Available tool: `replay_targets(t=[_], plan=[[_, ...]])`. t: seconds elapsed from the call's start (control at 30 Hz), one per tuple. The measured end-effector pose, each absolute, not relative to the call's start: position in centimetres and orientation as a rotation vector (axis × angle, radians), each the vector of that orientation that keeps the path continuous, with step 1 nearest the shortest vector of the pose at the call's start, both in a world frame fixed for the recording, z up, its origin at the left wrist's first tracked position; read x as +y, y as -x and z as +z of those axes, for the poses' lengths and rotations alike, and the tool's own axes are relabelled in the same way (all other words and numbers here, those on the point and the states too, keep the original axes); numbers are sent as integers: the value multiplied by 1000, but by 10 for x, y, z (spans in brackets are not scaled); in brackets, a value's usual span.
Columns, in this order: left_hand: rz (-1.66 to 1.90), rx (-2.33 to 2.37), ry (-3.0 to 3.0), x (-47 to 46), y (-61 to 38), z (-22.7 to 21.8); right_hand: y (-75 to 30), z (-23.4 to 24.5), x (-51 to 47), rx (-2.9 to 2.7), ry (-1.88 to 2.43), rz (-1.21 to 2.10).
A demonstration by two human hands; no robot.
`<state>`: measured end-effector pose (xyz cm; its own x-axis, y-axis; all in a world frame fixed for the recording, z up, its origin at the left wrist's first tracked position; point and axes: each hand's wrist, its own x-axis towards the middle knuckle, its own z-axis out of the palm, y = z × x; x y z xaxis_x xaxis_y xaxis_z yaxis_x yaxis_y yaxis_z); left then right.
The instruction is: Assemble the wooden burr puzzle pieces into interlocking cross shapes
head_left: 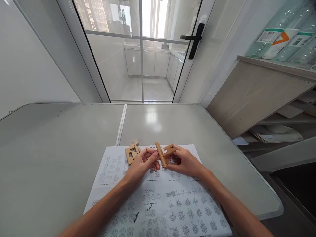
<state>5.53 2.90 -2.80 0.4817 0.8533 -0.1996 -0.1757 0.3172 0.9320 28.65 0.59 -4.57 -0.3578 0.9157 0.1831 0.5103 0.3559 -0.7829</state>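
With the held pieces as the clock's centre and 12 o'clock toward the glass door [142, 65], the left hand [144, 160] has thumb and forefinger drawn narrow at the middle of a slim wooden bar [161, 154]. The right hand [187, 161], at 3 o'clock, curls around a notched wooden block [169, 150] bearing a dark mark; more notched wood shows beneath it, but whether that is a separate piece I cannot tell. All this sits over the top part of a printed diagram sheet [148, 184], the bar leaning from 11 toward 5 o'clock.

The likeliest trouble is a slip: the left pinch takes in little of the bar, so a sideways push from the block could swivel it loose. If the notches meet the bar at a slant, they could bind, and forcing them might chip an edge. The right hand covers part of the joint, so a misfit there could go unnoticed. At 9 o'clock, just beside the left fingers, a cluster of wooden blocks [132, 151] could be knocked apart by a stray knuckle. Toward 5 o'clock, a dragging forearm could shift the sheet across the grey table [222, 158].
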Motion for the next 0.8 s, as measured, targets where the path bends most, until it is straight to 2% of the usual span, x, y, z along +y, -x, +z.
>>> replay_targets(t=[0.2, 0.8], plan=[[755, 790, -1090, 26, -56, -20, -288, -50, 6, -1954, 1287, 763], [686, 788, -1198, 21, -56, -12, -289, -42, 8, -1882, 1288, 849]])
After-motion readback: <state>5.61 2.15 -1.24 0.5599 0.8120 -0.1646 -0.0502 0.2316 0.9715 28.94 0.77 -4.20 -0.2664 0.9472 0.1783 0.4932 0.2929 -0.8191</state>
